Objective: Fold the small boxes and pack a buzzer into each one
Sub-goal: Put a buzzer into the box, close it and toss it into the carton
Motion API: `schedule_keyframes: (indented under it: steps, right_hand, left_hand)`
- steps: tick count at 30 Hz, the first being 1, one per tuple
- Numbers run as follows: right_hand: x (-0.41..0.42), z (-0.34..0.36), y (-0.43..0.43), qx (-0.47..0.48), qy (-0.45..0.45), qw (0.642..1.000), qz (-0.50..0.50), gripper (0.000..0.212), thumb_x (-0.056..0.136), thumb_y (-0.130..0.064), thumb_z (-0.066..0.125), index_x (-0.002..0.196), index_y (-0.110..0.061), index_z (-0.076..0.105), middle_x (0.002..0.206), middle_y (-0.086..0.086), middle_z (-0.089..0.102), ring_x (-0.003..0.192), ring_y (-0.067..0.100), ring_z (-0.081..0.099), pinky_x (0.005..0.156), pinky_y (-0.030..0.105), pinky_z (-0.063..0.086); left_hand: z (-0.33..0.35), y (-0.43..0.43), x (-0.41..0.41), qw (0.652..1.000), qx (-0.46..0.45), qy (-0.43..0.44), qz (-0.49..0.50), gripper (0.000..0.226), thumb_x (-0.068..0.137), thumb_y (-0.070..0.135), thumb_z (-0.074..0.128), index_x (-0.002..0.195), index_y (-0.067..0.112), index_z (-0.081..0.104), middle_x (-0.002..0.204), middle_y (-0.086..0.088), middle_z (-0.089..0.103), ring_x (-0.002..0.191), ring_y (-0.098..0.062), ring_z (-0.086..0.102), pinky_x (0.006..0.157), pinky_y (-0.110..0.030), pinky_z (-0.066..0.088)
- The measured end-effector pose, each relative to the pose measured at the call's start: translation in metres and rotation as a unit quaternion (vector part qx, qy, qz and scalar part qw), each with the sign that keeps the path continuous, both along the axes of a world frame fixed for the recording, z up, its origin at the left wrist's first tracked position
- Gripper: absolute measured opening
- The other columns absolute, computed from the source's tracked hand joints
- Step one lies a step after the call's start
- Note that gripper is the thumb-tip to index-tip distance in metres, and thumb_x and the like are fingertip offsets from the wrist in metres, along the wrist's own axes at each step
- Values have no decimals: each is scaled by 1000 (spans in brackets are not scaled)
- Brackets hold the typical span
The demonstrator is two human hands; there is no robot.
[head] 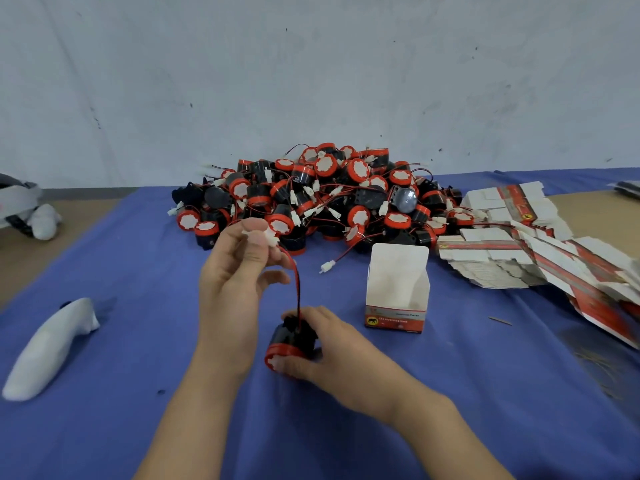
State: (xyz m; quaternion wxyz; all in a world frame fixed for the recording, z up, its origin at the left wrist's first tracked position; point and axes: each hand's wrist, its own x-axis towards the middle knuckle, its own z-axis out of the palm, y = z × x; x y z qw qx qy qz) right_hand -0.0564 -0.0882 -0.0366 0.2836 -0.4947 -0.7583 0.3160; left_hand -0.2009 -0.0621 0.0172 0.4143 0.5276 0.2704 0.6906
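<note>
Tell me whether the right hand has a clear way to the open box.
Probably yes. The open box stands upright just beyond the right hand, with only bare blue cloth between them. But that hand grips a buzzer, whose wire the left hand pinches at its end.

Glossy plastic buzzer point(292, 341), matt cardboard box point(398, 289), blue cloth point(138, 341).

On the blue cloth-covered table point(138, 341), we see a heap of black and red round plastic buzzers point(329, 195) at the back. A stack of flat white and red cardboard box blanks point(519, 244) spreads to its right. An upright open white cardboard box point(397, 289) stands just before the heap, right of our hands. Our right hand point(332, 355) holds one black and red buzzer point(291, 344) nearest us, and our left hand point(239, 271), above and left of it, pinches its white plastic connector point(268, 237). A white elongated plastic object point(48, 348) lies far left
</note>
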Motion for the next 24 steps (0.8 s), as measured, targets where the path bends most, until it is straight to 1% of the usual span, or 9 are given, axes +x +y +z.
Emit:
schedule_keyframes:
  steps: [3,7,9,12,15,17,19,21,24]
  right_hand:
    - [4,2,0,7,32,999,-33,52,88,-55,69,133,-40,49,124,-23,53,114,1,55,101,29,50]
    - [19,12,1,15,150,986,-75,31,87,-46,73,114,-47,57,110,-28,63,104,-6,60,86,11,48]
    - [27,18,4,36,204,974,-95,28,90,-36,74,113,-44,60,107,-27,66,102,-6,61,83,9,46]
    - [38,27,7,37,340,933,-112,27,89,-35,75,115,-34,67,110,-16,73,105,1,67,86,16,51]
    - [42,33,7,21,482,868,-117,34,84,-41,77,115,-27,71,116,-6,74,113,9,68,89,20,55]
    - [41,36,6,18,538,834,-119,38,81,-40,73,115,-21,71,117,-3,75,114,12,68,89,19,55]
    - [38,37,4,15,572,811,-122,35,85,-36,70,113,-16,72,116,-1,75,113,14,69,88,19,55]
    - [34,36,3,21,581,802,-139,26,94,-30,66,114,-15,71,115,0,75,112,14,70,87,19,55]
    - [31,34,3,33,569,802,-176,28,98,-29,64,126,-25,62,110,-7,76,109,11,70,85,18,55]
  left_hand:
    - [0,2,1,1000,1,1,24,13,104,21,50,100,20,63,79,4,63,76,-14,63,63,-25,52]
    - [-4,10,-1,993,-51,-44,97,13,105,20,49,110,12,57,80,7,67,71,-12,64,58,-23,52]
    - [-8,10,1,989,-81,-47,111,12,104,19,50,111,11,56,80,8,68,70,-10,64,57,-22,52]
    - [-17,6,9,990,-98,6,106,11,102,20,54,108,13,59,84,9,71,73,-9,65,58,-21,53]
    - [-24,-3,22,990,-98,76,71,14,100,24,57,108,14,61,92,8,74,80,-9,67,64,-22,55]
    - [-26,-9,33,989,-91,111,46,12,99,25,58,107,16,61,93,8,74,81,-9,67,66,-23,56]
    - [-28,-14,45,988,-85,127,26,10,100,25,56,109,22,59,93,7,74,81,-8,68,67,-23,57]
    - [-29,-18,55,986,-79,144,21,13,101,25,54,112,26,61,92,8,74,82,-7,68,67,-23,57]
    - [-31,-22,66,985,-74,151,33,14,103,22,51,111,26,61,91,11,72,82,-7,68,67,-24,57]
